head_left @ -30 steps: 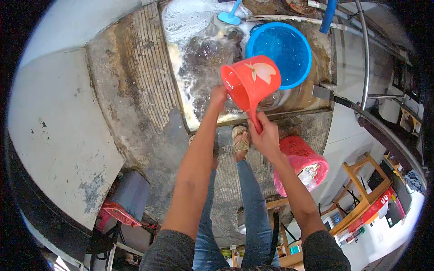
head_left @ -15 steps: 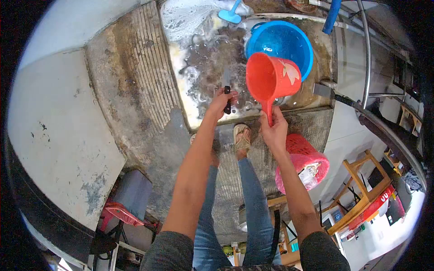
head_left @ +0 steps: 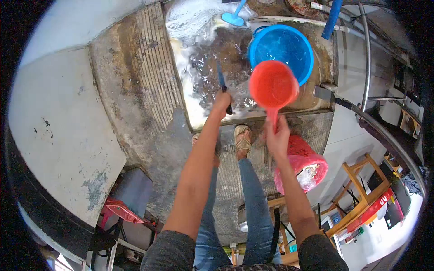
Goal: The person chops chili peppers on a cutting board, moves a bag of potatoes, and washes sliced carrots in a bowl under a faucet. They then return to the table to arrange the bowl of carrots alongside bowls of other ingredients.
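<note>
My left hand [head_left: 221,103] grips a knife [head_left: 222,81] with a black handle, its blade pointing up over the wet, foamy floor basin [head_left: 199,58]. My right hand [head_left: 277,137] holds the handle of a red plastic scoop [head_left: 273,86], its mouth facing the camera. The scoop hangs just below the blue bucket [head_left: 281,49], right of the knife. My feet in sandals [head_left: 242,139] stand at the basin's near edge.
A pink mesh basket [head_left: 302,163] with a plastic bag sits by my right leg. A blue-headed brush [head_left: 233,17] lies at the basin's far end. Ribbed concrete [head_left: 144,72] and a grey wall are on the left; metal rails [head_left: 365,58] and wooden furniture on the right.
The scoop swung right and turned upright so its mouth faces the camera. The knife, hidden at first behind the scoop, now shows with its blade raised over the basin.
</note>
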